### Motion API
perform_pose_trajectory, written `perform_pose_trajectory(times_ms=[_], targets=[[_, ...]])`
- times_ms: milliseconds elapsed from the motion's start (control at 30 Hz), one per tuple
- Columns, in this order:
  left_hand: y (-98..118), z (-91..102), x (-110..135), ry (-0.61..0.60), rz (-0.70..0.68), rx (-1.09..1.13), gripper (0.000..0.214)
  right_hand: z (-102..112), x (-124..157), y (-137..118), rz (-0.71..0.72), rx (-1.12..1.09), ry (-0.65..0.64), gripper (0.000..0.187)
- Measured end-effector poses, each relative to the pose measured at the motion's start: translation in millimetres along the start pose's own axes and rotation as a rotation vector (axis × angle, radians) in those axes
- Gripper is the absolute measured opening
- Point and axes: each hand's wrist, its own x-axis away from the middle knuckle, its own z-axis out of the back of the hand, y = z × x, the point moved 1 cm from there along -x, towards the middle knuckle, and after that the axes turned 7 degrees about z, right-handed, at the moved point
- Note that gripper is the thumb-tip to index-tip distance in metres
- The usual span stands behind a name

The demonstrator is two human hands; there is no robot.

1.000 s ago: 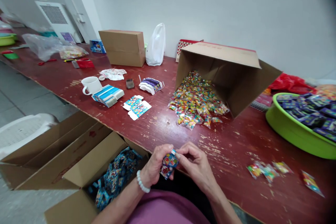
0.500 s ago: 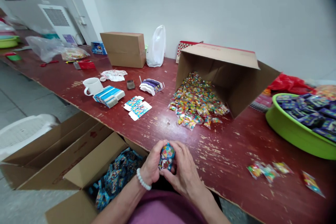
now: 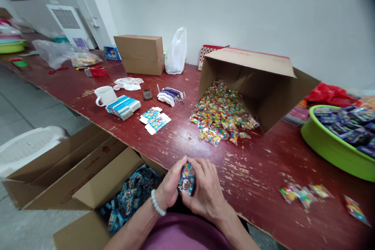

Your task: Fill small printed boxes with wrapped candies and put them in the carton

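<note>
A small colourful printed box (image 3: 186, 179) is held at the near edge of the red table (image 3: 258, 172), close to my body. My left hand (image 3: 170, 187), with a white bead bracelet on the wrist, wraps its fingers round the box's left side. My right hand (image 3: 206, 189) closes round its right side, fingers curled over the top. Below left, an open cardboard carton (image 3: 96, 187) on the floor holds several similar blue boxes (image 3: 131, 197). Flat unfolded box blanks (image 3: 154, 120) lie further up the table.
A tipped cardboard box (image 3: 258, 82) spills a heap of small candy packets (image 3: 219, 119). A few loose packets (image 3: 304, 195) lie at right. A green tub (image 3: 331, 144) holds dark boxes. A white mug (image 3: 104, 95), a stack of blue blanks (image 3: 123, 106), a closed carton (image 3: 140, 54) and a white bag (image 3: 175, 50) stand behind.
Both hands have drawn together round the small box, from fingertips working its top flap to a full two-handed grip. The view has shifted slightly.
</note>
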Motion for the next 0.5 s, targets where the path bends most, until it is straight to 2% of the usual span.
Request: perform_pose_trajectory(times_ms=[133,233,267,333,433,500], targets=[[5.5,7.1,5.6,0.055,-0.065,-0.073,0.025,-7.4,-5.6,-3.7,0.014,-0.072,-0.058,0.072],[18.8,20.1,16.6,0.144,-0.091,-0.219,0.032,-11.3,-7.1,0.3,0.064,-0.177,-0.111,0.097],[26.3,27.2,22.3,0.177,-0.088,-0.298,0.036,-10.8,-7.1,5.4,0.061,-0.202,-0.105,0.101],[45.5,47.2,36.5,0.243,-0.105,-0.504,0.044,-7.0,-5.9,22.5,0.017,-0.218,-0.041,0.088],[77.3,92.3,62.2,0.449,-0.231,-0.902,0.045,2.7,0.5,60.2,-0.097,-0.196,0.135,0.054],[92.3,126.9,77.5,0.578,-0.182,-1.154,0.047,7.6,8.3,85.5,-0.21,-0.182,0.234,0.043]])
